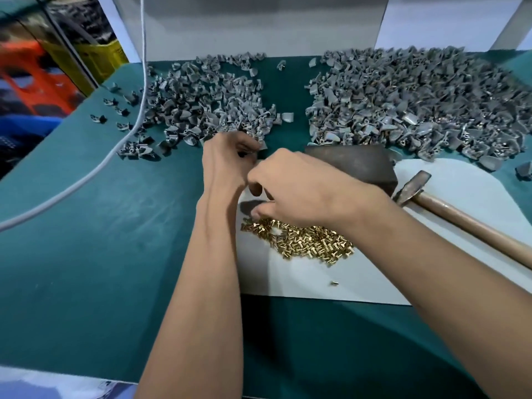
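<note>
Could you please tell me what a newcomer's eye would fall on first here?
A left heap of small grey plastic parts and a larger right heap fill the back of the green-covered table. In front, a glittering pile of small brass rivets lies on a white sheet, beside the right hand and the left hand. A wooden-handled hammer lies at right.

Left hand curls over a small dark piece, mostly buried in the fingers, shape unreadable. Right hand shows only its back: fingertips tucked under, so whether they pinch anything can't be told. Its wrist covers the 2 o'clock side of the brass rivets (each too tiny to make out), and the hand masks the 8 o'clock corner of the dark block. Hammer handle runs off frame at 4 o'clock, the grey pile spills out at 2 o'clock, and the crates at 10 o'clock are pure blur.
</note>
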Demonstrator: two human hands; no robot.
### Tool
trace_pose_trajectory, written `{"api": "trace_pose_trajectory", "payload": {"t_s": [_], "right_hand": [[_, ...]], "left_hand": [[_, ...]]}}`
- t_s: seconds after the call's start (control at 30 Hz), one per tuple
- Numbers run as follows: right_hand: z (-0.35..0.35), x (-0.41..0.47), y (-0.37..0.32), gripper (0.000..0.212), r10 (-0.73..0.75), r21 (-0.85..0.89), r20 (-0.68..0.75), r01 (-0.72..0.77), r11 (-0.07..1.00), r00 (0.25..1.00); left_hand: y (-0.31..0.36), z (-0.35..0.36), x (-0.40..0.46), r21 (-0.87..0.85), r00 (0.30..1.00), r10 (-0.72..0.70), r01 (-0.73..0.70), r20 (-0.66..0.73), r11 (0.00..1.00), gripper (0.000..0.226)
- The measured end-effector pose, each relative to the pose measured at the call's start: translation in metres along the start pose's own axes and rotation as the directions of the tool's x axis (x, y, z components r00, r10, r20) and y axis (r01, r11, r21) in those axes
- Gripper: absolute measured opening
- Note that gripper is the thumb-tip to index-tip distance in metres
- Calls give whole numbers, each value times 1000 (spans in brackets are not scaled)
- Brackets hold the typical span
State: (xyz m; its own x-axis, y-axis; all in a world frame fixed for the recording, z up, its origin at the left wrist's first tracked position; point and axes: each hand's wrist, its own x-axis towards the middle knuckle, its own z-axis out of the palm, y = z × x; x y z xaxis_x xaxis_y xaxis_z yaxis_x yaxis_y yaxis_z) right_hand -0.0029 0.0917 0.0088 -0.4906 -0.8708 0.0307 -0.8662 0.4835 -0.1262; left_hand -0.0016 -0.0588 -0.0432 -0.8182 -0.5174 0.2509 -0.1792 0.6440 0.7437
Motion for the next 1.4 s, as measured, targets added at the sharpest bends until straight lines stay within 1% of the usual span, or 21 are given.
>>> {"api": "trace_pose_trajectory", "payload": {"t_s": [0.07, 0.17, 0.23, 0.3, 0.37, 0.47, 0.57, 0.63, 0.73, 0.8, 0.87, 0.97, 1.03, 1.13, 1.17, 1.23, 1.27, 1.3, 1.37, 1.4], "right_hand": [[5, 3, -5, 41, 37, 15, -24, -37, 999, 999], [11, 6, -14, 46, 74, 74, 20, -75, 994, 997], [12, 7, -16, 40, 82, 137, 75, -91, 986, 994], [12, 6, -18, 23, 65, 185, 108, -85, 979, 992], [11, 4, -20, 9, 45, 151, 126, -64, 986, 991], [7, -1, -17, 1, 37, 29, 134, -42, 999, 990], [4, -7, -12, 12, 42, -62, 155, -32, 998, 987], [4, -10, -7, 15, 44, -62, 142, -36, 997, 989], [1, -15, 4, 15, 36, 38, 124, -41, 998, 992], [-1, -21, 12, 17, 51, 141, 97, -65, 988, 994], [-1, -28, 19, 17, 73, 238, 51, -83, 968, 996], [-1, -41, 26, 17, 86, 295, -37, -71, 953, 996], [-4, -49, 35, 15, 114, 314, -94, -79, 946, 989], [-4, -61, 51, 14, 171, 324, -153, -114, 939, 973], [-3, -66, 56, 14, 192, 347, -172, -122, 930, 966], [1, -71, 62, 13, 217, 415, -227, -107, 903, 949], [4, -73, 63, 11, 220, 441, -260, -87, 893, 940], [5, -74, 64, 8, 213, 448, -292, -63, 892, 932], [8, -73, 64, 6, 184, 424, -347, -21, 905, 920], [9, -72, 65, 4, 168, 423, -371, 5, 906, 913]], "left_hand": [[-1, -1, 2, -22, 1000, -8, 8, 13, 1000, 27], [-4, -5, 4, -27, 999, 22, -21, 24, 999, 30], [-6, -6, 5, -40, 998, 40, -39, 40, 998, 34], [-8, -8, 6, -49, 999, 37, -36, 26, 998, 37], [-12, -9, 7, -42, 1000, 21, -20, 15, 999, 33], [-16, -7, 7, -31, 1000, 11, -11, 5, 999, 19], [-18, -5, 6, -15, 1000, 21, -21, -4, 1000, 9], [-18, -4, 7, -12, 1000, 14, -14, -3, 1000, 9], [-17, -3, 7, -15, 1000, -2, 2, -22, 1000, 10], [-15, -4, 7, -15, 998, -5, 4, -63, 1000, 11], [-10, -4, 7, -20, 993, 20, -23, -120, 1000, 8], [5, 2, 3, -189, 981, -17, -20, -192, 982, 10], [17, 12, 0, -333, 979, -80, 13, -190, 943, 11], [34, 27, -4, -517, 986, -152, 92, -75, 851, 13], [39, 31, -5, -589, 986, -165, 116, -30, 800, 16], [46, 34, -8, -746, 979, -191, 176, 66, 643, 22], [49, 36, -10, -796, 975, -191, 202, 111, 570, 21], [51, 37, -12, -821, 972, -184, 221, 144, 526, 18], [53, 39, -15, -834, 972, -150, 231, 179, 500, 16], [53, 41, -16, -844, 973, -132, 229, 189, 485, 19]]}}
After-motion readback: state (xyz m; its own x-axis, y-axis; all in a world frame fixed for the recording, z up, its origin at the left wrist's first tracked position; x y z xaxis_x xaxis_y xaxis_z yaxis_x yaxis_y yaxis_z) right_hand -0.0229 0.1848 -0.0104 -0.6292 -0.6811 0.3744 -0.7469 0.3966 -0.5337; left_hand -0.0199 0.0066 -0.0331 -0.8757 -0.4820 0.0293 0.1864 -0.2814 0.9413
